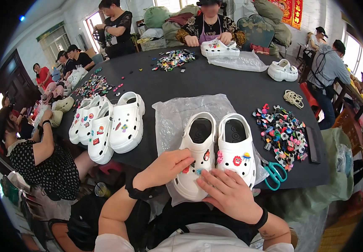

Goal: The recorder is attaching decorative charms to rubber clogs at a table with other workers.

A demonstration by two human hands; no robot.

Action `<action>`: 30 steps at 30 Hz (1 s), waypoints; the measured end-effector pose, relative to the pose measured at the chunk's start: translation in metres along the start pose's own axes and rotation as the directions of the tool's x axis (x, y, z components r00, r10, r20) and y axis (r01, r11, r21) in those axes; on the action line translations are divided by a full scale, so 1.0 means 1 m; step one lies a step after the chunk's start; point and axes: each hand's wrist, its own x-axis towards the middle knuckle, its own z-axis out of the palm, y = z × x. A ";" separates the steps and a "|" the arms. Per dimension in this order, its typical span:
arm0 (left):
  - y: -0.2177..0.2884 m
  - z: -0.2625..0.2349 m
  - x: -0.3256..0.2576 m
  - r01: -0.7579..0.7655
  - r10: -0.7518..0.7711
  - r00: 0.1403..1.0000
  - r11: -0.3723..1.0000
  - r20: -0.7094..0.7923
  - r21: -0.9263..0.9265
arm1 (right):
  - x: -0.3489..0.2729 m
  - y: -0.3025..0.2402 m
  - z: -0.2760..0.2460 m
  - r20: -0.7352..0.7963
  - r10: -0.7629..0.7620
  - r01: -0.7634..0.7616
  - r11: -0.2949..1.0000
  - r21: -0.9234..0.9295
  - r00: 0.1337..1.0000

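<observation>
White clog's (196, 161) toe hidden under left hand (164, 168), right hand (227, 193).

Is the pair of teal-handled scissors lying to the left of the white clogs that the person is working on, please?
No, the teal-handled scissors lie on the table to the right of the white clogs, beside the right-hand shoe's toe.

Two white clogs stand side by side, toes toward the person, on a crinkled clear plastic bag (177, 110) spread over the dark table. The left clog (196, 147) has a black insole, its heel strap folded back, and small charms on its toe. The right clog (237, 145), just beside it, bears a pink flower, a red round and a striped charm.
</observation>
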 end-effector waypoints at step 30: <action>-0.039 0.046 -0.032 -0.100 -0.099 0.918 0.879 -0.384 -0.466 | 0.003 0.001 -0.001 -0.038 -0.020 0.023 0.996 0.081 0.999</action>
